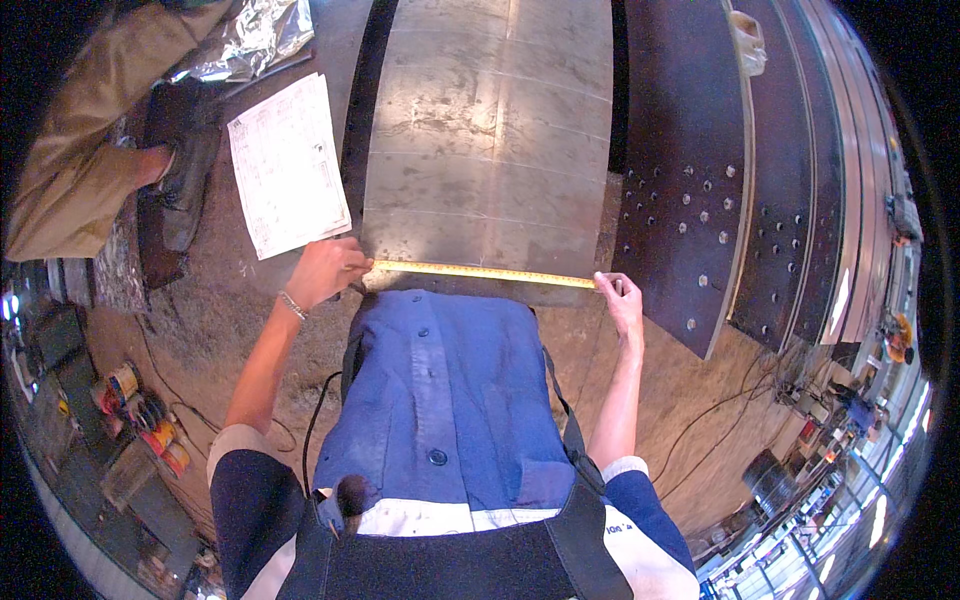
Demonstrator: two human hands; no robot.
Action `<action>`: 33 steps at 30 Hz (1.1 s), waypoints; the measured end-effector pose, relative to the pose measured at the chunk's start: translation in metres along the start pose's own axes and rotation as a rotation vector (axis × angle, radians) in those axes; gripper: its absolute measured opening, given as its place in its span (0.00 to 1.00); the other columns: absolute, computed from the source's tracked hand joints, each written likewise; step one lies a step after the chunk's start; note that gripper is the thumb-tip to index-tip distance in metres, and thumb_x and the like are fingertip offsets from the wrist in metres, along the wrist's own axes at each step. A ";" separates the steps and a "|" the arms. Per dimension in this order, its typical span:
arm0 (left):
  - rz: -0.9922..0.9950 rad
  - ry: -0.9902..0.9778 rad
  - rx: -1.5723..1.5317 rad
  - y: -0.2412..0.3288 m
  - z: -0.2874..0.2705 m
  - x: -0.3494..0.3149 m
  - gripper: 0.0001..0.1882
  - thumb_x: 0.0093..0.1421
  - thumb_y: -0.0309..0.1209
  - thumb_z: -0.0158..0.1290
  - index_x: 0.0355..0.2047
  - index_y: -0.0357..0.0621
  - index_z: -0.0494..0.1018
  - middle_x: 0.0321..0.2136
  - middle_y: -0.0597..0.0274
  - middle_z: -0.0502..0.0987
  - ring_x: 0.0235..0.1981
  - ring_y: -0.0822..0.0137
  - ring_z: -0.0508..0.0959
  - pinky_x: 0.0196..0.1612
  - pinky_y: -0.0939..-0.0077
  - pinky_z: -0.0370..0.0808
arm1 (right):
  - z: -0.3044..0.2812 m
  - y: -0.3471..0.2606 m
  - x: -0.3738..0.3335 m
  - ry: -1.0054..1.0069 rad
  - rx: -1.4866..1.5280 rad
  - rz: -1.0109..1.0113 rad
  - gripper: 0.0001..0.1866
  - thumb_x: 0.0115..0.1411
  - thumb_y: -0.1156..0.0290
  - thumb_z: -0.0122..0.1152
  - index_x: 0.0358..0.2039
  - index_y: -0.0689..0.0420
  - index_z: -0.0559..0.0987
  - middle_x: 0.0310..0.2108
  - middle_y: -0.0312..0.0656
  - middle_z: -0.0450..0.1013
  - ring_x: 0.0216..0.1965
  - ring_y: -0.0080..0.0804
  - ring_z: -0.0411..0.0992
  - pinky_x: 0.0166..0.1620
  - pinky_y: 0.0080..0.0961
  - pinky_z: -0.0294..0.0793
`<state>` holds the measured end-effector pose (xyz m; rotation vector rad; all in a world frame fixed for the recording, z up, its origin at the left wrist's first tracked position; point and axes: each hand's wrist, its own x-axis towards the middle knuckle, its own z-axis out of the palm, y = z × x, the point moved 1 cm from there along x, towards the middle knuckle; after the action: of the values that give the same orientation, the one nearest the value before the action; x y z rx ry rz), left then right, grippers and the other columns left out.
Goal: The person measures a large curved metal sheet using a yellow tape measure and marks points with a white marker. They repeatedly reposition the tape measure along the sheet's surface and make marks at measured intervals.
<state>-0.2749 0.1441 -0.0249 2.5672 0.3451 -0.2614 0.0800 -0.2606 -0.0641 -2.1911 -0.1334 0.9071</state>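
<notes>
A yellow tape measure [485, 272] is stretched straight across the near end of a grey metal plate [440, 190] with thin lines marked across it. At the plate's left edge my left hand [328, 270] pinches one end of the tape between closed fingers. My right hand [621, 300] grips the other end at the right edge, thumb and fingers together. The tape lies on or just above the plate; which of the two I cannot tell. White paper sheets [288, 165] with drawn lines lie just beyond my left hand.
Dark steel plates [683, 150] with several round holes stand to the right. Another person's trousered leg and dark shoe [185, 190] are at the upper left, near crumpled silver foil [255, 40]. Cables [715, 430] run over the brown floor; coloured spools [150, 420] sit at the left.
</notes>
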 end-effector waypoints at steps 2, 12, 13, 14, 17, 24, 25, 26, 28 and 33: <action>-0.012 0.002 0.009 -0.001 0.001 0.001 0.07 0.57 0.37 0.61 0.31 0.49 0.83 0.29 0.64 0.79 0.27 0.59 0.79 0.27 0.63 0.74 | 0.004 -0.004 -0.004 -0.065 0.045 -0.013 0.14 0.60 0.61 0.70 0.33 0.59 0.81 0.26 0.29 0.74 0.28 0.16 0.65 0.32 0.19 0.65; -0.003 0.014 -0.021 0.004 -0.005 0.002 0.08 0.58 0.38 0.61 0.30 0.48 0.82 0.29 0.63 0.79 0.26 0.59 0.78 0.27 0.63 0.73 | 0.008 0.011 -0.001 -0.073 0.161 0.060 0.10 0.62 0.62 0.68 0.34 0.55 0.80 0.24 0.27 0.72 0.20 0.12 0.60 0.23 0.16 0.56; -0.009 0.009 -0.024 0.004 -0.005 0.002 0.08 0.57 0.37 0.61 0.30 0.48 0.82 0.29 0.63 0.79 0.26 0.59 0.78 0.27 0.63 0.73 | 0.009 0.007 -0.003 -0.076 0.179 0.068 0.10 0.62 0.62 0.67 0.34 0.56 0.80 0.23 0.27 0.72 0.21 0.13 0.60 0.24 0.17 0.57; -0.015 0.005 -0.027 0.003 -0.004 0.001 0.07 0.57 0.37 0.61 0.30 0.48 0.82 0.29 0.63 0.79 0.26 0.59 0.78 0.27 0.63 0.73 | 0.010 0.003 -0.004 -0.079 0.197 0.077 0.10 0.62 0.63 0.67 0.34 0.57 0.80 0.23 0.27 0.71 0.22 0.14 0.60 0.25 0.18 0.57; -0.010 0.000 -0.032 0.001 -0.003 0.001 0.07 0.57 0.36 0.61 0.31 0.49 0.83 0.29 0.63 0.79 0.26 0.59 0.79 0.27 0.63 0.73 | 0.010 0.007 -0.002 -0.071 0.202 0.070 0.10 0.62 0.63 0.67 0.34 0.57 0.81 0.23 0.27 0.72 0.22 0.14 0.61 0.25 0.19 0.58; -0.051 -0.025 -0.027 0.010 -0.011 0.004 0.11 0.58 0.39 0.60 0.27 0.45 0.82 0.27 0.63 0.78 0.27 0.60 0.80 0.30 0.63 0.75 | 0.010 0.011 0.001 -0.079 0.193 0.068 0.10 0.62 0.62 0.68 0.35 0.55 0.80 0.23 0.27 0.71 0.19 0.10 0.60 0.21 0.14 0.55; -0.049 -0.022 -0.020 0.009 -0.011 0.003 0.11 0.58 0.39 0.60 0.28 0.46 0.82 0.27 0.63 0.78 0.27 0.60 0.80 0.30 0.63 0.75 | 0.010 0.007 0.000 -0.082 0.202 0.079 0.10 0.62 0.62 0.68 0.35 0.55 0.80 0.23 0.27 0.71 0.19 0.11 0.60 0.22 0.14 0.56; -0.045 -0.020 -0.012 0.009 -0.010 0.003 0.10 0.58 0.39 0.60 0.28 0.46 0.82 0.27 0.63 0.78 0.27 0.60 0.80 0.30 0.63 0.75 | 0.010 0.004 -0.002 -0.084 0.211 0.090 0.10 0.62 0.63 0.68 0.34 0.56 0.80 0.24 0.27 0.72 0.19 0.11 0.61 0.23 0.14 0.58; -0.039 -0.023 0.003 0.009 -0.010 0.005 0.10 0.58 0.39 0.60 0.28 0.47 0.83 0.27 0.63 0.78 0.27 0.60 0.80 0.30 0.63 0.76 | 0.004 0.007 0.000 0.083 -0.040 -0.026 0.10 0.62 0.63 0.67 0.35 0.57 0.81 0.26 0.29 0.75 0.21 0.12 0.63 0.25 0.15 0.61; -0.042 -0.007 -0.014 0.003 -0.003 0.001 0.07 0.55 0.37 0.60 0.31 0.51 0.84 0.29 0.64 0.79 0.28 0.60 0.80 0.31 0.64 0.76 | -0.021 -0.021 0.000 0.318 0.230 -0.120 0.15 0.70 0.63 0.52 0.46 0.59 0.82 0.33 0.40 0.81 0.32 0.21 0.76 0.38 0.21 0.75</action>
<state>-0.2724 0.1431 -0.0211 2.5467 0.3977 -0.2829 0.0974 -0.2580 -0.0405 -2.0563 -0.0055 0.4737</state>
